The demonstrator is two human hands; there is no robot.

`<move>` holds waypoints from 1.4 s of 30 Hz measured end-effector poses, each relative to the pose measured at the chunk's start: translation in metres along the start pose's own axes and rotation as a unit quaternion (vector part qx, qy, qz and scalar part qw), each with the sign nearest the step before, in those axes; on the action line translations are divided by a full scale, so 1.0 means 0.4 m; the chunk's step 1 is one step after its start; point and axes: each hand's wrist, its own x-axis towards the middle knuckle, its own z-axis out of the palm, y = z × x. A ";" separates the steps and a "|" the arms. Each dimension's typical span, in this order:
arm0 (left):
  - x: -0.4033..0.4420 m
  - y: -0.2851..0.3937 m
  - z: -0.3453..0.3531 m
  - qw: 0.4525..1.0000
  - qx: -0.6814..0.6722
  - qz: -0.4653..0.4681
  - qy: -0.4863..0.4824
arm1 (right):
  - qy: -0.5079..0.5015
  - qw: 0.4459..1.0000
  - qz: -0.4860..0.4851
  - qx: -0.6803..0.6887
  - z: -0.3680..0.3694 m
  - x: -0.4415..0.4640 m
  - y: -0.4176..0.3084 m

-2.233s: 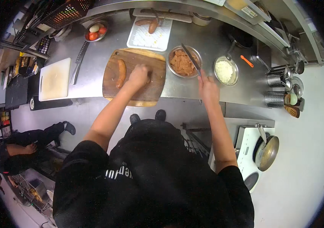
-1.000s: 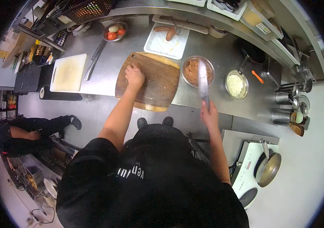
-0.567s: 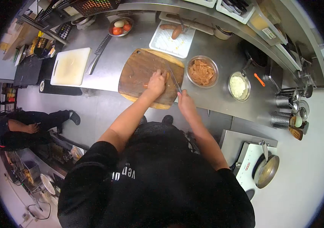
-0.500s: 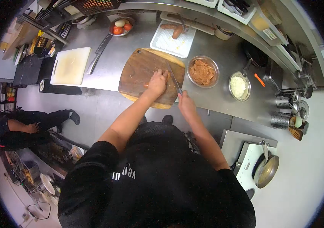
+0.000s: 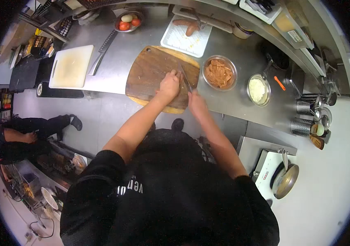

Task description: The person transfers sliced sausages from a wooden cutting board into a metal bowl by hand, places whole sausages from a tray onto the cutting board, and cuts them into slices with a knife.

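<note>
My left hand (image 5: 170,85) is on the wooden cutting board (image 5: 147,69), its fingers bent and pressed together over a reddish-brown piece that looks like sausage, mostly hidden beneath them. My right hand (image 5: 197,102) grips a knife (image 5: 185,78) by its handle. The blade points away from me, lying just right of my left fingers at the board's right side. Behind the board, sausages (image 5: 190,29) rest on a white tray (image 5: 177,43). To the right stands a metal bowl of sliced reddish-brown meat (image 5: 219,74).
Farther right are a bowl of chopped white food (image 5: 257,90) and an orange utensil (image 5: 280,83). On the left lie a white cutting board (image 5: 72,65) and a large knife (image 5: 102,53), near a bowl of tomatoes (image 5: 125,26). Another person (image 5: 23,137) is at far left.
My right hand and the knife have shifted slightly left, toward my left fingers. The left hand stays bent over the board. The whole view has moved a little.
</note>
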 end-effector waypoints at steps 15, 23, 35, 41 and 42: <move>-0.011 -0.020 0.017 0.999 -0.002 0.019 0.039 | -0.004 1.000 -0.003 -0.008 -0.039 -0.074 0.017; -0.006 -0.025 0.021 0.999 -0.007 0.013 0.044 | -0.002 1.000 -0.002 0.007 0.002 -0.013 0.001; -0.021 -0.042 0.027 0.999 -0.016 0.026 0.045 | 0.012 1.000 0.011 0.011 -0.046 -0.070 0.013; -0.024 -0.017 0.006 1.000 0.002 -0.007 0.019 | -0.043 0.999 0.023 0.007 -0.058 -0.099 -0.003; -0.023 -0.023 0.014 1.000 0.002 -0.007 0.018 | -0.038 0.999 0.023 -0.004 -0.056 -0.095 -0.005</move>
